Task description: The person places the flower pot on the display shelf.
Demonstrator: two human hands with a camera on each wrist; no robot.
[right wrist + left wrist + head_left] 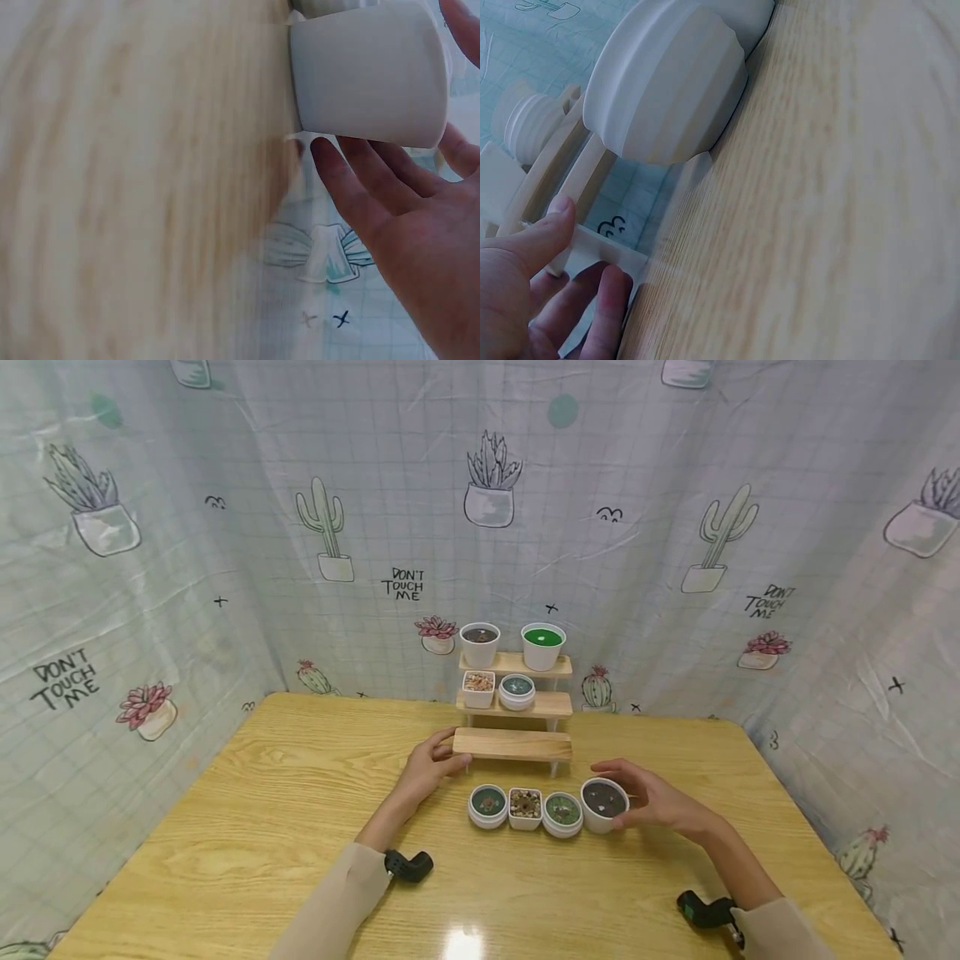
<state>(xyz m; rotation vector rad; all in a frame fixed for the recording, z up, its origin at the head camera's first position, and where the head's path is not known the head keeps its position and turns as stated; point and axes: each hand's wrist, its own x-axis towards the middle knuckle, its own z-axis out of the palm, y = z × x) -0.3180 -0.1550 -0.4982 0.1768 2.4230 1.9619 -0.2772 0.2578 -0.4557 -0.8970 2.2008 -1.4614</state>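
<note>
A row of pots (555,811) bars the front of the wooden stand (552,703); the left hand (426,770) blocks its left end. Room lies above its bottom shelf (513,744) (bare) and along its right.

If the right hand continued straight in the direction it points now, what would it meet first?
The round white plant pot with dark filling, standing within the curve of the right hand; any gap between them is hard to judge.

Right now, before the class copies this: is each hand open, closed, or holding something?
Left hand: holding the lowest shelf by its left end.
Right hand: curled round the rightmost white pot.
</note>
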